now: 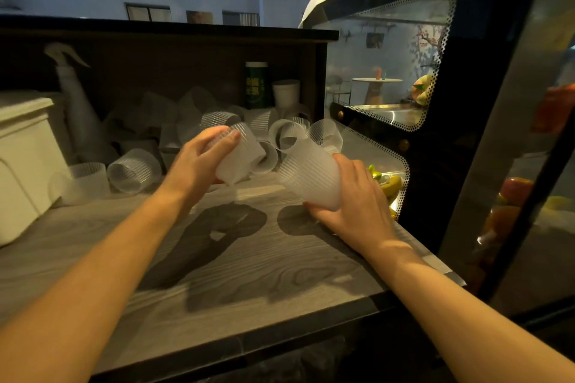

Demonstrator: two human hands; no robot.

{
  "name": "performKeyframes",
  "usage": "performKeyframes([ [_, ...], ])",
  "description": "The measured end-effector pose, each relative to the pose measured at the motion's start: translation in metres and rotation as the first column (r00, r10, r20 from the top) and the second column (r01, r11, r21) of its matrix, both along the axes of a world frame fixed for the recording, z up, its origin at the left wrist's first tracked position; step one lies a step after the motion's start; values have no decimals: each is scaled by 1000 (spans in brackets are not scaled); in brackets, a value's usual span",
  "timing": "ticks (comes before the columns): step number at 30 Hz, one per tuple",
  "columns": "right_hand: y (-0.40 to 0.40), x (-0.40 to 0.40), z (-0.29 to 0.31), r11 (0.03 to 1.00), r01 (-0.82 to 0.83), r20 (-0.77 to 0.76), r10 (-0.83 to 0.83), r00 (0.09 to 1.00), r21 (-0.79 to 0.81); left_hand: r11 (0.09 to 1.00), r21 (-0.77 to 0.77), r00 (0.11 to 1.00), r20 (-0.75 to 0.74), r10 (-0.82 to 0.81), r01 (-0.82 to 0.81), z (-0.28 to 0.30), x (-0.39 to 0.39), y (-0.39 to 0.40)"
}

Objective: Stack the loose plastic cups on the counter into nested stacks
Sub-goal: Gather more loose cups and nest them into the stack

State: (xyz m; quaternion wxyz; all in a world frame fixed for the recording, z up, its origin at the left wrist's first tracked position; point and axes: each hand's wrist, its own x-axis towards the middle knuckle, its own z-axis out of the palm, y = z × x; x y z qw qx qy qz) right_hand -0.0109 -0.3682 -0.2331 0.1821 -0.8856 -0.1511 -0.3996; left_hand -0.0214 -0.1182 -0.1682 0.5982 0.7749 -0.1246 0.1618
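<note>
Two cups held above the counter, one per hand.

Left hand is curled over a ribbed cup, gripped near one end, cup tilted with the other end toward 5 o'clock. Right hand is wrapped round a second cup, thumb under its lower end, cup leaning toward 11 o'clock; whether it is one cup or a nested few cannot be told. The two cups are near each other but apart. Loose cups are piled at 12 o'clock behind both hands, most lying on their sides; more lie at 9 o'clock of the left hand. Grey wood-grain counter below. A spray bottle and white box are seen at 9–10 o'clock, a green can at 12, a glass display case at 2–3.
</note>
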Motion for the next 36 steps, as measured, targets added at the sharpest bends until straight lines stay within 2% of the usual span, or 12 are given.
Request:
performKeyframes([
  [3, 1, 0, 0, 1000, 12, 6, -12, 1000, -24, 990, -115, 995, 72, -68, 76, -5, -1, -13],
  [6, 2, -1, 1, 998, 1, -6, -2, 1000, -64, 983, -115, 986, 103, -135, 146, -14, -3, -25],
  [8, 3, -2, 1, 996, -19, -5, 19, 1000, -90, 987, -43, 980, 135, -146, 153, -21, -5, -35],
  [11, 4, -5, 3, 993, -38, 0, 39, 999, -114, 994, 96, 969, 234, -79, 58, -28, -8, -47],
  [15, 8, -9, 4, 995, -86, 5, 86, 996, -42, 962, 264, 931, 363, -31, -71, -32, -10, -55],
  [21, 4, -14, 7, 990, -139, -1, 139, 990, 8, 903, 427, 923, 326, -207, 51, -43, -14, -65],
  [24, 4, -12, 6, 993, -111, 11, 111, 994, 24, 879, 474, 927, 305, -218, 51, -42, -13, -64],
  [27, 3, -10, 8, 960, -38, -10, 43, 999, 277, 927, 370, 945, 275, -176, 65, -42, -7, -62],
  [29, -6, -9, 8, 870, 0, -46, 26, 999, 493, 941, 337, 966, 235, -108, 23, -40, 3, -60],
  [31, -14, -7, 7, 755, 26, -83, 38, 996, 655, 921, 388, 983, 175, -48, -24, -37, 18, -58],
  [33, -18, -5, 6, 664, 52, -106, 42, 993, 746, 895, 444, 989, 143, -24, -42, -35, 38, -63],
  [36, -19, -3, 4, 626, 70, -135, 58, 989, 777, 914, 399, 991, 136, 13, -67, -34, 69, -88],
])
